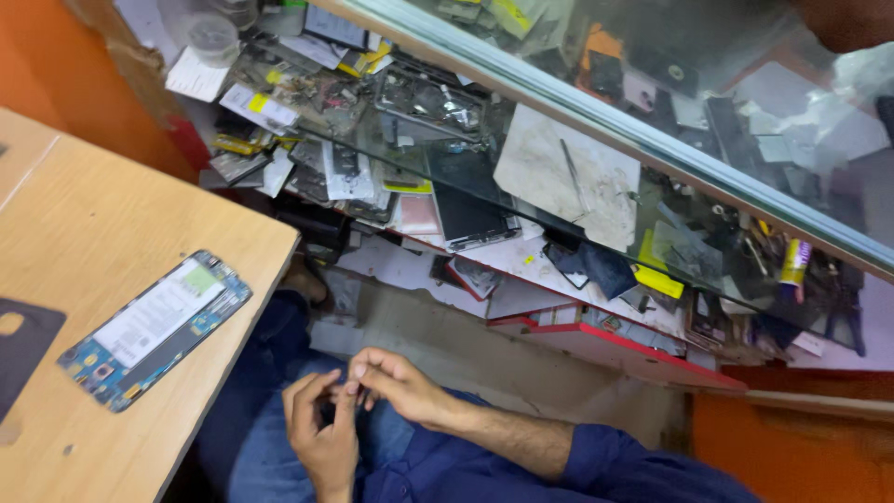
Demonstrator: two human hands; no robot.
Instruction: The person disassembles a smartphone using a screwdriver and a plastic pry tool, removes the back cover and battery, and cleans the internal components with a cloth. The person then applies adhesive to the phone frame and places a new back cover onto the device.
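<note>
Both hands, left hand point(321, 430) and right hand point(396, 382), pinch a tiny dark part between fingers; left of them, an opened phone point(156, 328) with white battery label lies on the table point(112, 224)

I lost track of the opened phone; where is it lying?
In the head view, the opened phone lies back-up on the wooden table at left, near its right edge, beside a dark back cover.

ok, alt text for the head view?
Two hands, left hand and right hand, pinch a small part, too small to identify, over the lap. An opened blue smartphone lies on the light wooden table.
</note>
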